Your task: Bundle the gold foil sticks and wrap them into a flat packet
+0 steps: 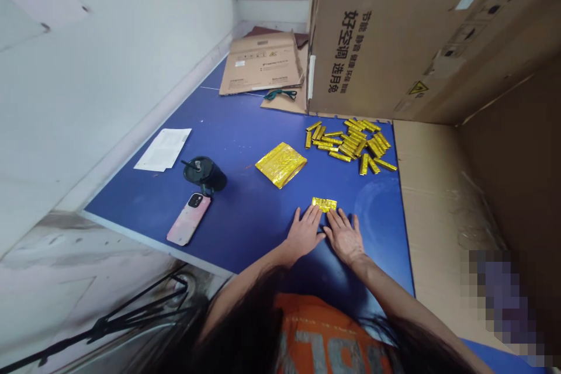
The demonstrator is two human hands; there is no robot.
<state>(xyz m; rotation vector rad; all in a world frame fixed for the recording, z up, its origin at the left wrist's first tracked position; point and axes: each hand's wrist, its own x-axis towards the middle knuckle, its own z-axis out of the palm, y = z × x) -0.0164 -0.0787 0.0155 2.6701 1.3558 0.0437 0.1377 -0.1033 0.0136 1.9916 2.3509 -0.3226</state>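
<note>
Here we are at the blue tabletop (236, 128), and both bare hands are down flat on it, palms low and fingers fanned wide, no grip at all. The left hand (304, 234) sits with its fingertips (316, 211) right at the lower edge of a small gold foil strip (324, 204). The right hand (344, 238) mirrors it, its fingertips (339, 214) coming up to the same strip from the other side. The strip lies flat between them, just ahead of both hands, and neither hand is closed on it (the fingers seem to meet its edge, though from this angle it's hard to swear to actual contact).

Straight ahead, toward the far right corner, a loose heap of gold foil sticks (350, 143) lies scattered at all angles against a big cardboard box (394, 35). Nearer the middle, a flat gold foil pack (280, 165) sits on its own, well apart from the heap. Over on the left side of the table, a black tumbler with a straw (204, 174) lies tipped on its side, touching a phone in a pink case (188, 219). Beyond them are white paper sheets (163, 149). Up at the far end, a flattened cardboard piece (260, 64) sits beside a green strap (280, 93).
</note>
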